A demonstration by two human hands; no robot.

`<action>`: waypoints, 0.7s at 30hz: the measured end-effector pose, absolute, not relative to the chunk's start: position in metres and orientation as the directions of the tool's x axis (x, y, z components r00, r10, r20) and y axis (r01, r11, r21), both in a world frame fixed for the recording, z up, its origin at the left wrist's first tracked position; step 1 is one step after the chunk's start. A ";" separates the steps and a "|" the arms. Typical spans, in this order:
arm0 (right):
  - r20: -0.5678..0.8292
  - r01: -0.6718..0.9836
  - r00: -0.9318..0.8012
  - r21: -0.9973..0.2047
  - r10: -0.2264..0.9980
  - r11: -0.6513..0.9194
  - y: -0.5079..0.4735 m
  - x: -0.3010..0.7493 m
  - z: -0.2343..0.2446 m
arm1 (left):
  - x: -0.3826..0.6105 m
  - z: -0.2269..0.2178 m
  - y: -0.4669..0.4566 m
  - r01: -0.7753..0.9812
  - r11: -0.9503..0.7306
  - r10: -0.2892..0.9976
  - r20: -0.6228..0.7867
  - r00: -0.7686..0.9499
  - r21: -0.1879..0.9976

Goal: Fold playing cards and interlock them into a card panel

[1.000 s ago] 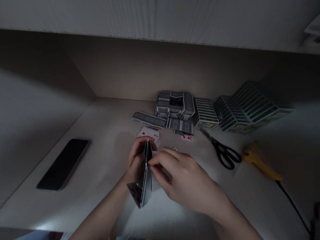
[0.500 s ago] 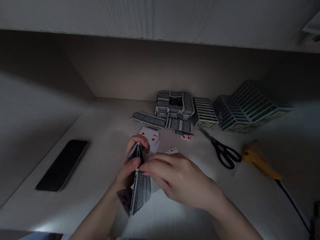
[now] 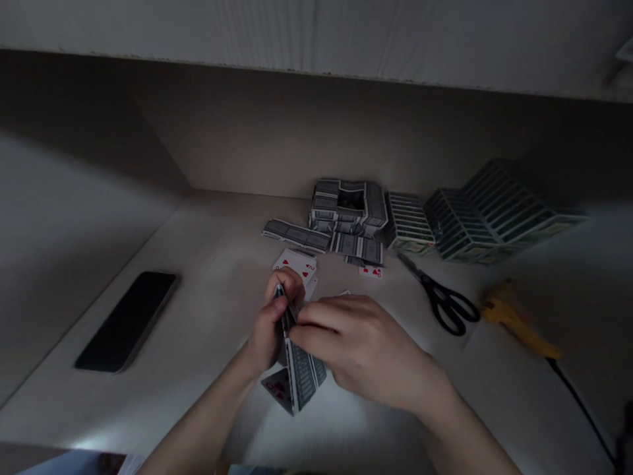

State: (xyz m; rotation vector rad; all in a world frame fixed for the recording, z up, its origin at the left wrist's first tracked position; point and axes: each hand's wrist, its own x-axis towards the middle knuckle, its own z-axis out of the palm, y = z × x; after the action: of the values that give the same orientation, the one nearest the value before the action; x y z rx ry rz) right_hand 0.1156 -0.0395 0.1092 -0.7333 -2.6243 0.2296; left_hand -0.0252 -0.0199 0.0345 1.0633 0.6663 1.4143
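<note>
My left hand (image 3: 271,322) is closed around the far end of a piece built of folded playing cards (image 3: 304,375), its thumb pressed along the top edge. Grey patterned card backs face right, and a red-marked card face shows low on the left. Bent over the right side of that piece, my right hand (image 3: 356,343) pinches its upper edge with thumb and fingers. What lies under the right fingertips is hidden. Just beyond the left hand, loose playing cards (image 3: 299,264) lie face up, one showing red hearts.
Behind stand a hollow card block (image 3: 329,198), joined card strips (image 3: 297,234) and stepped card structures (image 3: 494,218). Black-handled scissors (image 3: 450,307) and a yellow glue gun (image 3: 519,323) with a cord lie right. A phone (image 3: 128,323) lies left. A shelf edge (image 3: 316,71) overhangs the desk.
Both hands and the held card piece have shifted slightly right. The left fingers have squeezed the far end narrower, and the piece has turned a little.
</note>
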 end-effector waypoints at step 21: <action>0.210 0.524 -0.771 -0.326 0.601 0.787 -0.041 0.118 0.115 | -0.017 0.029 -0.023 -0.441 -0.115 0.973 0.192 0.132 0.890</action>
State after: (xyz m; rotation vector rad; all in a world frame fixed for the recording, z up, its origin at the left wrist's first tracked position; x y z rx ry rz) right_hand 0.1179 -0.0408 0.1151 -0.8643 -2.6750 0.3591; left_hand -0.0166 -0.0233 0.0292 1.0589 0.6753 1.3715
